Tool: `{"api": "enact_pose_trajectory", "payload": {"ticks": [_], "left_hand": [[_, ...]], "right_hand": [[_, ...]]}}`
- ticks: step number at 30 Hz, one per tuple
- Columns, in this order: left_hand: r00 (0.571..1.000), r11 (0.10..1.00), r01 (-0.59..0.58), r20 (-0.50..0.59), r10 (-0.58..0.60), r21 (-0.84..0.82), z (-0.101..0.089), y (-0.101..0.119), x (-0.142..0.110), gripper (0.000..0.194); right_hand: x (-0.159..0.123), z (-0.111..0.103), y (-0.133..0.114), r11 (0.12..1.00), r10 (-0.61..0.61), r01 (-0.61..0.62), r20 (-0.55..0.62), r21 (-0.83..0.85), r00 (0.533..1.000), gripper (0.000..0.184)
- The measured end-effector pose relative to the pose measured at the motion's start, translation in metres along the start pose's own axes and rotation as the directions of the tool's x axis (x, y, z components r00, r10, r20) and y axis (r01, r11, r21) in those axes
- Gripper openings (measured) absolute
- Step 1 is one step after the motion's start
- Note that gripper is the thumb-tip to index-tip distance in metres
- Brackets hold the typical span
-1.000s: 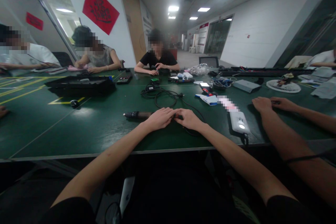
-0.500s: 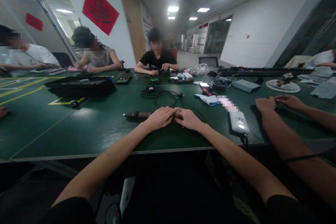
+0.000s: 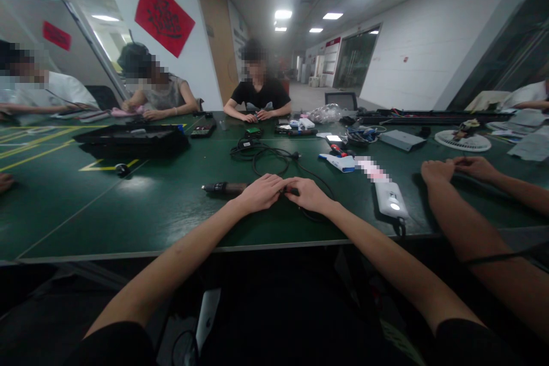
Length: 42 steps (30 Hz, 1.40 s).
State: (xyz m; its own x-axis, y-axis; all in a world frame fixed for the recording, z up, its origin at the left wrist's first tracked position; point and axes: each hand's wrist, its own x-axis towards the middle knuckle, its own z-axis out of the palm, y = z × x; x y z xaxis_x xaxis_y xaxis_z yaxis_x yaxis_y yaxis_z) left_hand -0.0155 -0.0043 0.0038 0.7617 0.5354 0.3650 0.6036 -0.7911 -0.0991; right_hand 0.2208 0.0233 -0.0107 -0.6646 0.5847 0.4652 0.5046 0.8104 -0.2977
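Observation:
A dark electric screwdriver lies flat on the green table, its tip pointing left. My left hand is closed over the body of the tool from above. At the tool's right end, where the black cable leaves it, my right hand has its fingers pinched round the tail of the screwdriver. The fingertips of both hands meet there, so that stretch of the tool is partly hidden. Behind my hands the black cable lies in loose coils.
To the right sit a white power bank-like device, a blue-and-white packet and a co-worker's hands. A black tray stands at the left. A white fan-like disc lies at far right. People sit across the green table.
My hands and the screwdriver stay nearly still. Across the table, a person's hands have drawn together. The co-worker's hands at the right have shifted slightly.

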Motion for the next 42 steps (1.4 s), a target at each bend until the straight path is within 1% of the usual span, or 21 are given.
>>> {"api": "enact_pose_trajectory", "payload": {"ticks": [4, 8, 14, 18, 23, 28, 33, 39, 42], "left_hand": [[0.999, 1.000, 0.013, -0.029, -0.014, -0.017, -0.0002, -0.0012, 0.0000, 0.065], [1.000, 1.000, -0.015, -0.019, 0.015, -0.015, -0.0003, -0.0016, -0.0002, 0.066], [0.999, 1.000, 0.015, -0.046, -0.015, -0.012, -0.0001, -0.0018, 0.0003, 0.065], [1.000, 1.000, -0.017, -0.015, 0.017, -0.005, -0.0007, -0.0024, 0.0003, 0.065], [0.999, 1.000, 0.006, -0.038, -0.005, 0.013, -0.0008, -0.0024, 0.0007, 0.065], [0.999, 0.999, -0.035, -0.013, 0.036, 0.035, -0.0018, -0.0017, 0.0004, 0.066], [1.000, 1.000, 0.006, -0.022, -0.005, 0.030, -0.0016, -0.0019, 0.0014, 0.063], [1.000, 1.000, -0.011, 0.001, 0.011, 0.008, -0.0011, -0.0018, 0.0009, 0.065], [1.000, 1.000, 0.010, -0.010, -0.010, 0.000, 0.0001, -0.0024, 0.0009, 0.064]], "right_hand": [[0.0000, 0.0001, 0.0003, 1.000, 0.002, -0.002, 0.008, -0.006, 1.000, 0.005], [0.0003, -0.0001, 0.0003, 1.000, 0.000, 0.000, 0.008, 0.003, 1.000, 0.003], [0.0005, -0.0006, 0.0000, 1.000, 0.003, -0.002, 0.018, -0.006, 1.000, 0.004], [0.0002, -0.0009, -0.0003, 1.000, 0.003, -0.003, 0.017, 0.010, 1.000, 0.004], [0.0003, -0.0021, -0.0015, 1.000, 0.018, -0.018, 0.034, -0.004, 0.999, 0.006], [0.0007, -0.0026, -0.0039, 0.999, 0.035, -0.035, 0.015, -0.010, 0.999, 0.005], [0.0006, -0.0041, -0.0051, 1.000, 0.028, -0.028, 0.022, -0.002, 0.999, 0.003], [0.0005, -0.0018, -0.0034, 0.999, 0.032, -0.032, 0.003, 0.004, 0.999, 0.003], [0.0004, -0.0013, -0.0021, 1.000, 0.021, -0.021, 0.016, 0.003, 1.000, 0.003]]}}
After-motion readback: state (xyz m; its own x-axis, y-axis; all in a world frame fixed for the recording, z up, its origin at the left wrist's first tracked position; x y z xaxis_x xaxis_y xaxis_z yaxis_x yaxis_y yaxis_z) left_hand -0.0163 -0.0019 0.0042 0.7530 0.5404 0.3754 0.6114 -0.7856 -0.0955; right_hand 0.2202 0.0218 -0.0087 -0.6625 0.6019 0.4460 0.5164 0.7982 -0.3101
